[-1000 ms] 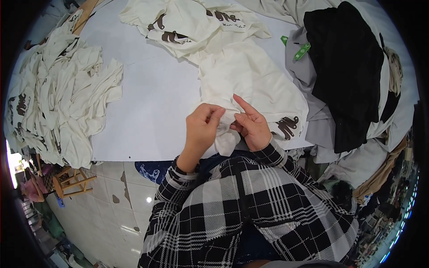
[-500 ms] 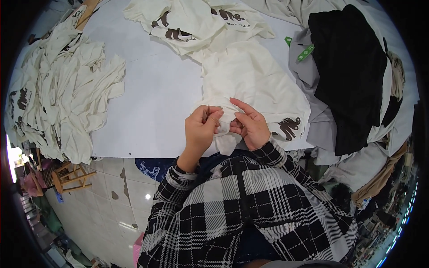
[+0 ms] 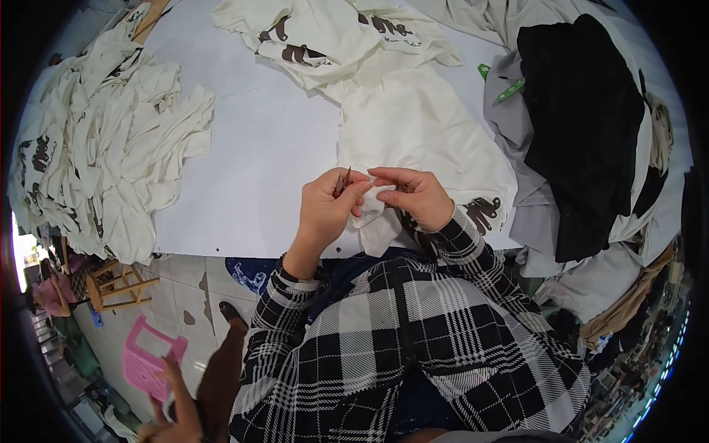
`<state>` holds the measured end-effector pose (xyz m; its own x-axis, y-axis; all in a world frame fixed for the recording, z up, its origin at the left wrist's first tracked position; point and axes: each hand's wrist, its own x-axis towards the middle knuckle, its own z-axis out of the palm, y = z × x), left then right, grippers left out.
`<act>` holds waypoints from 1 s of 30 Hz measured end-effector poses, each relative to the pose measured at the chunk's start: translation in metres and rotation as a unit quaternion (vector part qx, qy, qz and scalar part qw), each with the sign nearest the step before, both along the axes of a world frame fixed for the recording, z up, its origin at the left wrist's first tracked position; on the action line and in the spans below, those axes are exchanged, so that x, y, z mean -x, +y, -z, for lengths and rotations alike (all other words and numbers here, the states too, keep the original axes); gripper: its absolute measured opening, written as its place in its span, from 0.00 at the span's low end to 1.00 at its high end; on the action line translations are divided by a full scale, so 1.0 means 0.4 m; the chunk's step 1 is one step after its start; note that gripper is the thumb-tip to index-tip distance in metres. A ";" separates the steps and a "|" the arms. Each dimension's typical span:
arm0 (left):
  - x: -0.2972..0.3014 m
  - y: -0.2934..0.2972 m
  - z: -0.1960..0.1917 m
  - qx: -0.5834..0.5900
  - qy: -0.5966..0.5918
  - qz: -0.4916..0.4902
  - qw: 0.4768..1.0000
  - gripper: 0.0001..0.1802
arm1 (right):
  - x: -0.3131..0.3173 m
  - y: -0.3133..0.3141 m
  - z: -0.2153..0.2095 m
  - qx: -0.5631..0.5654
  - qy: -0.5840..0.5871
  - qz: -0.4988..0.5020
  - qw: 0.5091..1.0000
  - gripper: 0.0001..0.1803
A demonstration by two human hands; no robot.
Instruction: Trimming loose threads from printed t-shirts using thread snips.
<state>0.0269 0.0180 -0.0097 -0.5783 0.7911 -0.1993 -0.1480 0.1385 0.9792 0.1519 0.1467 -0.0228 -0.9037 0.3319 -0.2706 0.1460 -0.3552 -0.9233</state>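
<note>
A cream garment (image 3: 413,125) with a dark brown print (image 3: 481,214) lies spread on the table in front of me, its near part gathered up between my hands. My left hand (image 3: 329,203) is closed, holding small pointed thread snips (image 3: 346,177) whose tip sticks up past the fingers. It also pinches the edge of the cloth. Close beside it, my right hand (image 3: 417,198) grips the same cloth between thumb and fingers. A white fold (image 3: 379,229) hangs below my hands over the table's front edge.
Piled cream garments (image 3: 118,140) cover the table's left side; more printed ones (image 3: 332,37) lie at the far side. Black cloth (image 3: 583,140) and grey cloth (image 3: 509,118) with a green tag (image 3: 510,90) are at right. Lower left, a co-worker's hand (image 3: 181,406) is at a pink plastic stool (image 3: 148,362); a wooden stool (image 3: 122,286) stands behind.
My hands have drawn closer together at the cloth, the right one turning inward and its forefinger coming down. A co-worker with a pink stool has come into view at lower left.
</note>
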 end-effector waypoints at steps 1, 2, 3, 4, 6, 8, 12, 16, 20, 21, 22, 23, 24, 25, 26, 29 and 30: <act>0.004 -0.002 -0.004 0.001 0.000 -0.002 1.000 0.05 | 0.003 -0.002 -0.001 0.001 0.000 -0.002 1.000 0.22; 0.008 -0.003 -0.008 0.001 0.014 0.005 1.000 0.05 | 0.006 -0.003 -0.003 -0.020 -0.006 -0.008 1.000 0.20; 0.012 -0.003 -0.013 0.002 0.027 0.013 1.000 0.05 | 0.009 -0.004 -0.005 -0.041 -0.012 -0.013 0.999 0.17; 0.018 -0.005 -0.019 0.003 0.027 0.012 1.000 0.05 | 0.013 -0.003 -0.005 -0.040 -0.013 -0.013 0.999 0.17; 0.029 -0.004 -0.033 0.024 0.077 0.064 0.995 0.05 | 0.023 0.003 -0.005 -0.104 -0.022 -0.063 0.992 0.12; 0.030 0.009 -0.054 0.010 0.162 0.093 0.982 0.05 | 0.031 -0.002 0.018 -0.100 -0.002 -0.065 0.993 0.10; 0.034 0.025 -0.056 -0.040 0.239 0.094 0.966 0.06 | 0.034 -0.002 0.020 -0.111 0.015 -0.039 0.993 0.08; 0.052 -0.013 -0.073 0.029 0.292 0.045 0.955 0.12 | 0.029 0.010 -0.003 -0.033 -0.066 -0.034 0.997 0.08; 0.052 -0.076 -0.057 0.093 0.214 0.136 0.963 0.19 | 0.028 0.017 0.007 0.036 -0.064 -0.005 0.997 0.07; 0.051 -0.084 -0.054 0.099 0.176 0.188 0.961 0.21 | 0.028 0.019 0.007 0.027 -0.064 -0.007 0.998 0.08; 0.049 -0.089 -0.054 0.101 0.177 0.186 0.961 0.21 | 0.031 0.019 0.006 0.028 -0.063 -0.010 0.998 0.08; 0.047 -0.091 -0.056 0.110 0.207 0.194 0.953 0.22 | 0.033 0.018 0.002 0.025 -0.061 -0.009 0.998 0.08; 0.046 -0.094 -0.057 0.118 0.237 0.201 0.943 0.23 | 0.036 0.017 0.001 0.022 -0.059 -0.009 0.998 0.08; 0.046 -0.092 -0.057 0.117 0.236 0.203 0.943 0.23 | 0.034 0.020 0.002 0.021 -0.061 -0.007 0.998 0.08; 0.046 -0.089 -0.057 0.091 0.235 0.210 0.945 0.23 | 0.031 0.022 0.004 0.012 -0.062 -0.008 0.998 0.07; 0.042 -0.088 -0.047 0.066 0.223 0.201 0.952 0.22 | 0.031 0.024 0.001 -0.006 -0.057 -0.018 0.998 0.07; 0.040 -0.087 -0.044 0.065 0.214 0.186 0.957 0.21 | 0.031 0.023 -0.002 -0.016 -0.051 -0.025 0.998 0.07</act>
